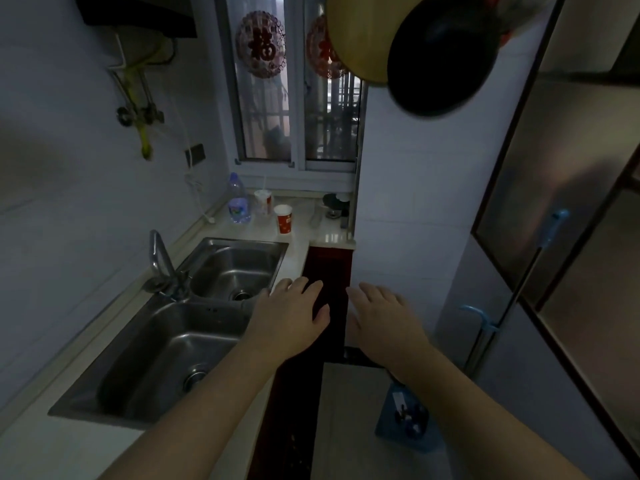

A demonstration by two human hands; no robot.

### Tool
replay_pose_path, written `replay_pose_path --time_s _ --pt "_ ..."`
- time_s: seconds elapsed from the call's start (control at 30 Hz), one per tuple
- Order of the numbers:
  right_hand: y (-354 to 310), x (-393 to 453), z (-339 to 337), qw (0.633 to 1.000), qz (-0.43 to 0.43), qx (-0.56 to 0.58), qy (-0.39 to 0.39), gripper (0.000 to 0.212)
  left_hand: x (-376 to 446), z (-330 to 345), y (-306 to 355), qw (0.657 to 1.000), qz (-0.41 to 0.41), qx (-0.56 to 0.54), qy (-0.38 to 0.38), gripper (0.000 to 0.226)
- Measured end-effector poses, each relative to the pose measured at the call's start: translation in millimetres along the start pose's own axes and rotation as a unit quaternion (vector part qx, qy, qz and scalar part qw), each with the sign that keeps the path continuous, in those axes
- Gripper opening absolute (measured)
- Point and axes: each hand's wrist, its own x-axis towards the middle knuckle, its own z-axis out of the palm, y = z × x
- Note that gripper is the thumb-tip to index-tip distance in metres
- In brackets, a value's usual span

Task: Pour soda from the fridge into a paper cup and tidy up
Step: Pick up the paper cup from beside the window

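A red paper cup (284,219) stands upright on the pale counter (330,237) at the far end, below the window. Beside it to the left stands a white cup with a lid (263,201). A clear water bottle with a blue cap (238,199) is further left. My left hand (291,315) is stretched forward over the counter's front edge, fingers straight, holding nothing. My right hand (382,317) is stretched out next to it over the floor, fingers relaxed and empty. Both hands are well short of the cups. No soda or fridge interior is visible.
A steel double sink (194,327) with a tap (162,268) fills the counter on the left. Dark red cabinet fronts (329,268) lie below. A metal-fronted unit (568,188) lines the right. A black pan (440,53) hangs overhead. A mop handle (502,317) and a blue dustpan (405,417) stand on the floor.
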Motion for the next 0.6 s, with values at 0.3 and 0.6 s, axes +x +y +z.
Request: replay_pose_path --time_s 0.3,0.6 --pt "70.2 120.5 11.1 0.999 -0.031 0.013 -0.002 0.056 125.0 25.7 -1.1 0.999 -0.035 0.028 -0.02 0.057" --pt "104.7 212.1 36.6 0.998 -0.057 0.035 -0.013 0.059 200.9 51.3 -16.3 0.996 -0.075 0.044 -0.029 0.085"
